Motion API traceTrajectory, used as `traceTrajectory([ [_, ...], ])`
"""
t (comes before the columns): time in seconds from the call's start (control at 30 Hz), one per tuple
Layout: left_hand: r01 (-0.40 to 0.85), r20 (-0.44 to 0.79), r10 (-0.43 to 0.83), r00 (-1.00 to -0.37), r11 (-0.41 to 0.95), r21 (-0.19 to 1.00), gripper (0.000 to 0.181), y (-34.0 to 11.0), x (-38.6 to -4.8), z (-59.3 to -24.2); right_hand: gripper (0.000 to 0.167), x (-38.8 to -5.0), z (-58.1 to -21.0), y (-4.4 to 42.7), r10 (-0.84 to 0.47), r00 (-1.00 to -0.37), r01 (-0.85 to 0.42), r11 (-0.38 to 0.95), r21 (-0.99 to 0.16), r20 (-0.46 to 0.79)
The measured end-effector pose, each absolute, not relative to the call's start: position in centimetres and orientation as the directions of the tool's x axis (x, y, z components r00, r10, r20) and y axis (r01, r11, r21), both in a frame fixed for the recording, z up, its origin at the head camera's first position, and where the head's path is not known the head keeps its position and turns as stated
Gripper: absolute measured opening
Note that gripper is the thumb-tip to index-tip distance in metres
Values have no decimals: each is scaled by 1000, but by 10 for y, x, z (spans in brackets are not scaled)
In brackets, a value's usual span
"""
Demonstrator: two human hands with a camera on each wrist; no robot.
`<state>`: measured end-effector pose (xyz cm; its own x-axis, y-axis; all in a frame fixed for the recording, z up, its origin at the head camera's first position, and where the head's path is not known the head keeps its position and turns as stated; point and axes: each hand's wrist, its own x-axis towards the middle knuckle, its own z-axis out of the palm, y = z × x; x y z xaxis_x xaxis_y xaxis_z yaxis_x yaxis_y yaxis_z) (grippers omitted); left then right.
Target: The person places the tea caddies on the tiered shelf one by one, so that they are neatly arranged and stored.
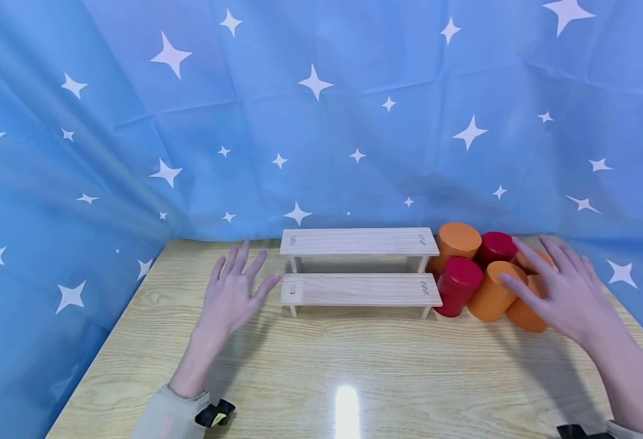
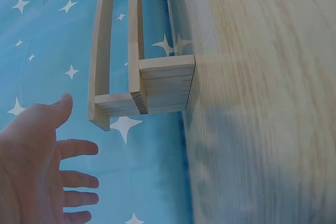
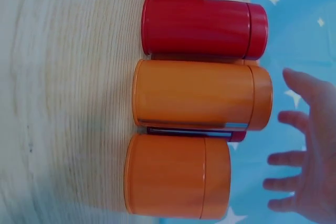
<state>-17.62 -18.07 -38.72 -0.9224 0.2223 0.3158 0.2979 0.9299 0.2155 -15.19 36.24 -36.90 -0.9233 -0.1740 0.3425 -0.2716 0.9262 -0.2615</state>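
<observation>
A pale wooden two-tier stand (image 1: 359, 289) is at the back middle of the table. Spread fingers mark my left hand (image 1: 233, 296), which hovers just left of the stand and holds nothing. Right of the stand is a tight group of lidded tins: a front red tin (image 1: 457, 286), a front orange tin (image 1: 490, 292) and several others, red and orange. My right hand (image 1: 573, 299) hovers over the right side of this group, partly hiding the rearmost right tins. In the right wrist view its fingers are apart from the tin lids, and a shorter orange tin (image 3: 173, 177) is nearest.
The light wood-grain tabletop (image 1: 299, 366) carries a bright light reflection near its front. A blue curtain with white stars (image 1: 310, 140) hangs behind the table and along both sides.
</observation>
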Motion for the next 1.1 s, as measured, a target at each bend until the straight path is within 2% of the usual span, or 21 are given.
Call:
traceTrajectory([
  [0.33,311,314,218,-924,906,288,73,-172,-180,-396,75,-152,-372,368,-185,-895,-314,907,-279,407],
  [0.67,303,263,211,-942,872,385,76,-166,-183,-400,90,-147,-373,378,-68,-978,-144,904,-402,196],
  [0.87,300,238,210,-948,835,461,74,-164,-185,-404,92,-147,-374,383,-73,-984,-141,884,-446,165],
  [1.1,257,154,206,-966,812,525,70,-158,-186,-403,97,-146,-377,389,-101,-986,-152,865,-478,130],
])
